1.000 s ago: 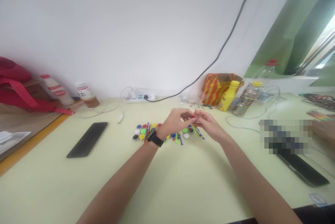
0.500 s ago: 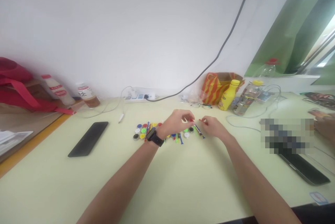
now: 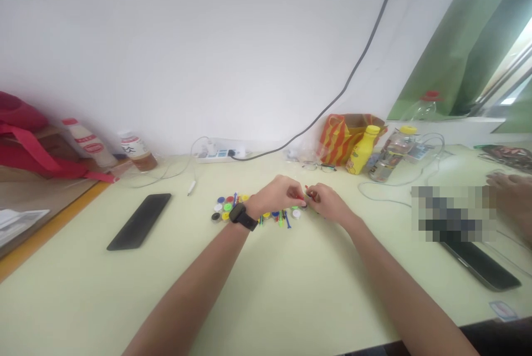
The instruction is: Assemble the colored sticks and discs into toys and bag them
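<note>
My left hand (image 3: 280,195), with a black watch (image 3: 238,213) on its wrist, pinches a small red piece (image 3: 300,198) between thumb and fingers. Close beside it, the fingers of my right hand (image 3: 329,202) are closed round thin coloured sticks, with a red tip (image 3: 306,187) showing. Whether the two hands' pieces touch, I cannot tell. Under and around my left hand lie several round discs, among them a white disc (image 3: 296,214), a black disc (image 3: 215,216) and a blue disc (image 3: 220,200). A blue stick (image 3: 287,219) lies among them, and my left hand and wrist hide part of this group.
A black phone (image 3: 139,222) lies left. Along the wall stand a power strip (image 3: 216,154), bottles, a striped bag (image 3: 338,137) and a yellow bottle (image 3: 364,151). Glasses (image 3: 326,167) lie near the bag. Another person's hand (image 3: 509,198) is at far right, near a dark device (image 3: 477,262).
My right hand has moved left, closer to my left hand. The sticks that lay beside it are no longer seen on the table there. My left hand has shifted slightly left.
</note>
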Tool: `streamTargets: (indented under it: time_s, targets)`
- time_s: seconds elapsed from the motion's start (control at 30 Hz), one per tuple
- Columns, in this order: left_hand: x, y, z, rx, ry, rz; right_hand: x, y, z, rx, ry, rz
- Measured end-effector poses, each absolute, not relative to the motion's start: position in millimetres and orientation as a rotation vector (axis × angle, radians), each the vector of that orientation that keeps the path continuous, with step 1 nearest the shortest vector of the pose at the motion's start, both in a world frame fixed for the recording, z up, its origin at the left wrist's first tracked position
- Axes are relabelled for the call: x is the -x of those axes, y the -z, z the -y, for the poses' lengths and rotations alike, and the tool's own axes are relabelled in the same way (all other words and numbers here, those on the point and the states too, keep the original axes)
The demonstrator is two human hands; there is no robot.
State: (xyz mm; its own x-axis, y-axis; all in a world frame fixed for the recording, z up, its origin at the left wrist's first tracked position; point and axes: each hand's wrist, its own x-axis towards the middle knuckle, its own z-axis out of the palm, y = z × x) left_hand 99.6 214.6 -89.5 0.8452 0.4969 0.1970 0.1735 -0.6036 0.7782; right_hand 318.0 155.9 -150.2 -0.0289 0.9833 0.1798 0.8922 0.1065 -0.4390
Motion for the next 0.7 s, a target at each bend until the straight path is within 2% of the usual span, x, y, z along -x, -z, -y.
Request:
streamTargets:
  time_s: [0.4, 0.7]
  targets:
    - [-122.5, 113.0, -194.6, -2.641, -0.359, -0.478, -332.2, 141.9, -151.3, 1.784, -0.476, 1.973]
    - [-116.6, 111.2, -202.7, -2.755, -0.483, -0.516, -328.1, 137.4, -149.7, 1.649, -0.663, 1.909]
